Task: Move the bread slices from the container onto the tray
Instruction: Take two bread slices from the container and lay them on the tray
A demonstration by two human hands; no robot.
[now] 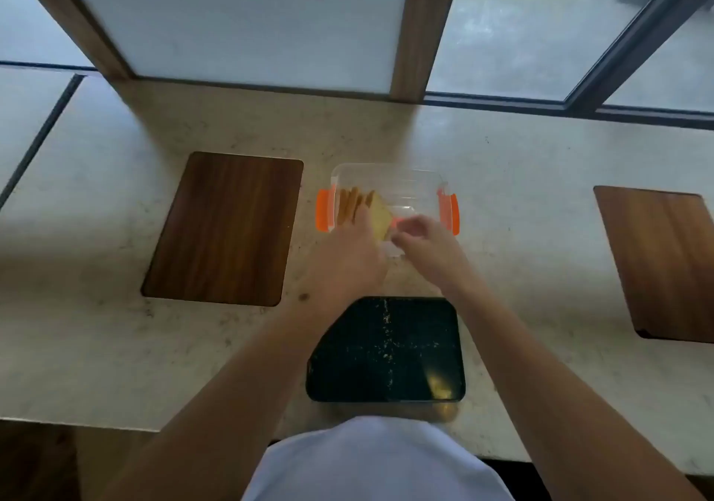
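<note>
Left fingers: the left hand (349, 253) reaches into the near-left part of the container; its fingers are hidden against the bread, so I cannot tell whether they grasp a slice or only rest on it.
Right fingers: the right hand (427, 243) is at the container's near rim, fingers (411, 226) curled close to the front slice; the blur hides whether they pinch anything.
Bread slices: the bread slices (361, 207) stand on edge in a row at the left end of the container, the front one leaning toward the hands.
Container: the clear container (390, 176) with orange clips sits on the desk (521, 176), just beyond the tray.
Tray: the dark tray (386, 350) lies near the person, between the forearms, with no slice on it, only pale crumbs and a yellowish patch at its near-right corner that I cannot identify.
Risk, tearing: soft bread pinched by one corner would likely tear or fold.
Risk, toppling: pulling one slice could tip over the leaning row.
Risk, dragging: the light container may slide or lift if a slice catches its wall; the right hand looks placed to steady it.
Risk, drop: a slice carried low could catch on the container rim and fall on the desk.
</note>
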